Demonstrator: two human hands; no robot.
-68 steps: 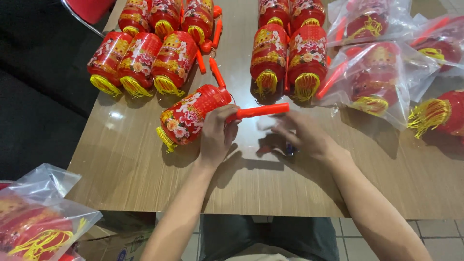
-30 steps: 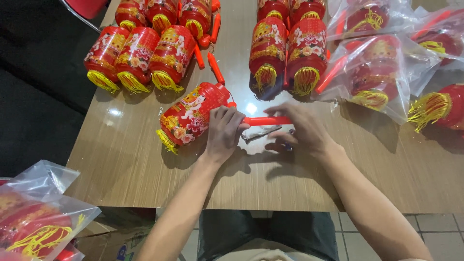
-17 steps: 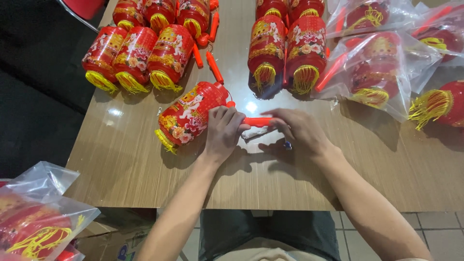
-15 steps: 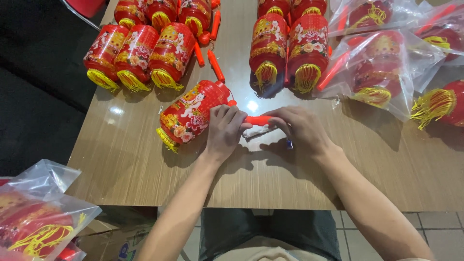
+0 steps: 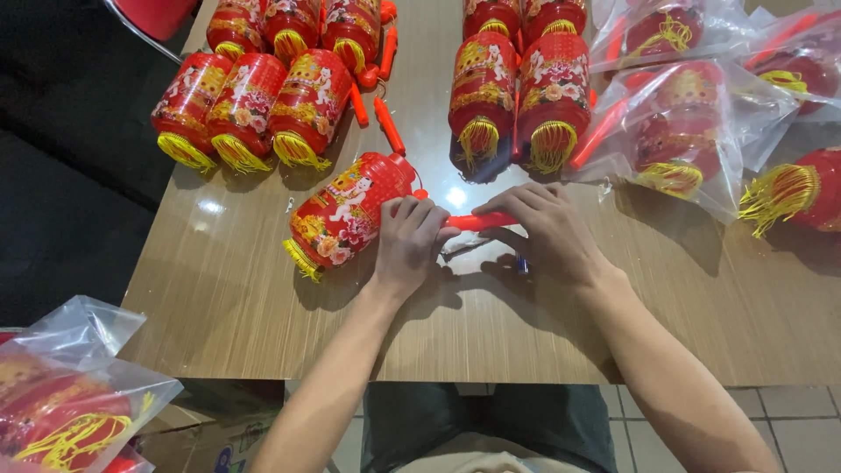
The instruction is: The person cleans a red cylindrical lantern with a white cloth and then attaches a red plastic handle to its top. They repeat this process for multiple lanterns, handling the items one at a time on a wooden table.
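A red paper lantern (image 5: 346,208) with a yellow tassel lies on its side on the wooden table (image 5: 228,298). An orange plastic handle stick (image 5: 477,222) runs from its top end to the right. My left hand (image 5: 407,241) rests at the lantern's top end, fingers curled over the near end of the stick. My right hand (image 5: 547,235) covers the stick's other end, fingers closed on it. A small clear wrapper (image 5: 460,248) lies under the stick between the hands.
Several finished red lanterns lie in a group at the far left (image 5: 254,96) and at the far middle (image 5: 517,88). Loose orange sticks (image 5: 388,125) lie between them. Bagged lanterns (image 5: 692,131) fill the far right; more bags (image 5: 61,403) sit below the table's left corner.
The hands have drawn closer along the orange stick; the right hand slid left, so less of the stick shows. The lantern has stayed in place.
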